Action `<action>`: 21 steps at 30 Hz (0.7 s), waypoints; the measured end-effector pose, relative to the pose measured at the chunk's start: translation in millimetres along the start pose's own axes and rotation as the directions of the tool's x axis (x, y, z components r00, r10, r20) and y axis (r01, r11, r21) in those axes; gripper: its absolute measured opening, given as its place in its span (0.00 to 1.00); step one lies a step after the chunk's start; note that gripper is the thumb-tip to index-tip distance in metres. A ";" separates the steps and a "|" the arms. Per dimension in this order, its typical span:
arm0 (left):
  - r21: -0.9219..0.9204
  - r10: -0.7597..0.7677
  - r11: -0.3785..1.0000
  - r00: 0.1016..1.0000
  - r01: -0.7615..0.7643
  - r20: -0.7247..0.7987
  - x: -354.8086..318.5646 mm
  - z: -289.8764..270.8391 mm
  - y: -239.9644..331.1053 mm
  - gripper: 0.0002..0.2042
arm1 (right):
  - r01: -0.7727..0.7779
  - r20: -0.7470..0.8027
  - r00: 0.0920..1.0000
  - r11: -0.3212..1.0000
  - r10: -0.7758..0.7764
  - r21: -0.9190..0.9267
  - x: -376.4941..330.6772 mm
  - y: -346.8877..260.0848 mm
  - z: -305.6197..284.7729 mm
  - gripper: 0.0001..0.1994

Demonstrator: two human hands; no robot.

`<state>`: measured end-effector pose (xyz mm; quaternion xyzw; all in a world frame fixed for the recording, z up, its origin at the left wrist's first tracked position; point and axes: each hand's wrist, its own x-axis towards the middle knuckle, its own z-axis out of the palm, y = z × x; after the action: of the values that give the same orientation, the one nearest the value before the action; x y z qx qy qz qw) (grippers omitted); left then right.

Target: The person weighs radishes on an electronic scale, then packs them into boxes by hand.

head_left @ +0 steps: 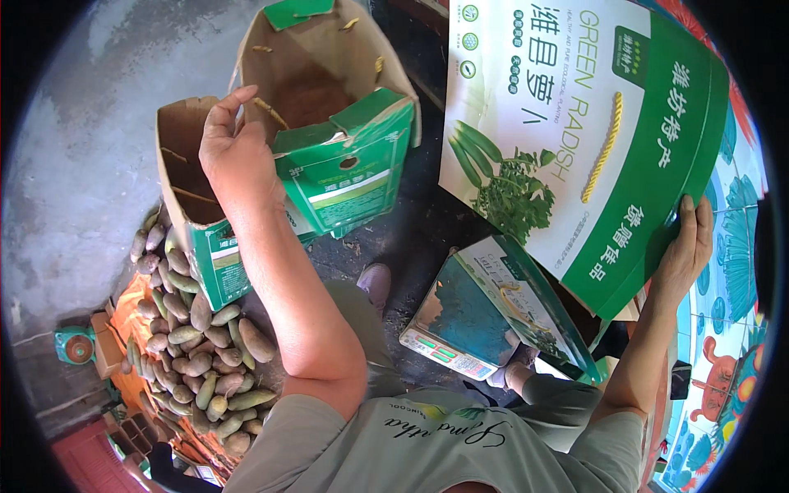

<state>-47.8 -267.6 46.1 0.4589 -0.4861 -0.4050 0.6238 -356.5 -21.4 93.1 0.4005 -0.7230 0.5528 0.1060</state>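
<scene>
My left hand [239,152] is raised at the left, its fingers bent over the near left rim of an open brown-lined carton [353,177] with green outer sides. A second, narrower open carton [222,267] stands against it, partly behind my forearm. My right hand [686,251] grips the lower right edge of a large green-and-white gift carton [575,131] printed with green radishes. That carton leans at an angle and has a yellow rope handle [604,148]. Part of the right thumb is hidden.
A heap of green and brownish radishes [205,345] lies on the left. Between my legs stands a scale [452,329] with a worn blue-green platform, and another printed carton [530,308] tilts beside it. A picture-covered surface [711,329] lines the right.
</scene>
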 end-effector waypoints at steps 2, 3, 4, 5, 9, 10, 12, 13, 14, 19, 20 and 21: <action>-0.077 0.007 0.997 1.000 -0.007 0.003 -3.5 9.9 -0.1 0.18 | -0.066 -0.020 0.998 0.997 0.067 0.050 -2.9 6.1 -6.6 0.10; -0.175 0.045 0.984 0.999 -0.040 0.024 -2.0 15.5 -4.7 0.18 | -0.059 -0.020 0.998 0.997 0.060 0.056 -4.3 7.3 -9.4 0.10; -0.273 0.080 0.960 0.996 -0.065 0.043 -2.5 23.9 -8.9 0.19 | -0.054 -0.023 0.998 0.997 0.055 0.050 -5.8 9.8 -13.7 0.10; -0.321 0.026 0.947 0.995 0.006 0.095 -5.0 33.2 -10.8 0.19 | -0.049 -0.025 0.998 0.998 0.050 0.043 -7.6 10.0 -17.4 0.10; -0.229 0.186 0.960 0.978 -0.159 0.098 -0.5 76.0 -44.0 0.18 | -0.053 -0.093 0.995 0.987 0.039 -0.153 -22.6 -2.4 -14.1 0.09; -0.182 0.250 0.956 0.963 -0.229 0.104 2.4 87.2 -58.8 0.18 | -0.045 -0.089 0.996 0.988 0.032 -0.146 -25.3 -1.7 -12.7 0.09; -0.165 0.233 0.963 0.967 -0.215 0.100 3.0 112.2 -87.7 0.17 | -0.056 -0.109 0.993 0.993 0.044 -0.104 -28.5 1.4 -12.7 0.11; -0.093 0.232 0.970 0.969 -0.224 0.089 0.4 121.2 -97.0 0.17 | -0.031 -0.112 0.994 0.994 0.020 -0.102 -30.3 2.3 -11.5 0.10; -0.020 0.231 0.973 0.970 -0.231 0.078 -1.2 128.4 -106.4 0.16 | -0.028 -0.110 0.994 0.995 0.017 -0.100 -31.7 3.6 -9.0 0.10; -0.118 0.024 0.993 0.999 -0.021 0.026 11.1 149.0 -164.2 0.16 | -0.058 -0.163 0.986 0.993 0.041 -0.098 -34.1 6.5 -8.9 0.09; -0.119 0.027 0.993 0.999 -0.025 0.020 8.8 153.5 -174.3 0.16 | -0.053 -0.161 0.986 0.994 0.037 -0.094 -34.4 9.4 -11.4 0.09; -0.158 0.005 0.987 1.000 -0.005 0.003 4.2 161.3 -184.2 0.16 | -0.079 -0.159 0.985 0.996 0.070 -0.049 -35.8 11.4 -13.7 0.10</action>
<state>-215.6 -346.6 -113.8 0.4061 -0.4548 -0.4414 0.6583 -344.9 8.0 68.7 0.3251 -0.7420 0.5660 0.1529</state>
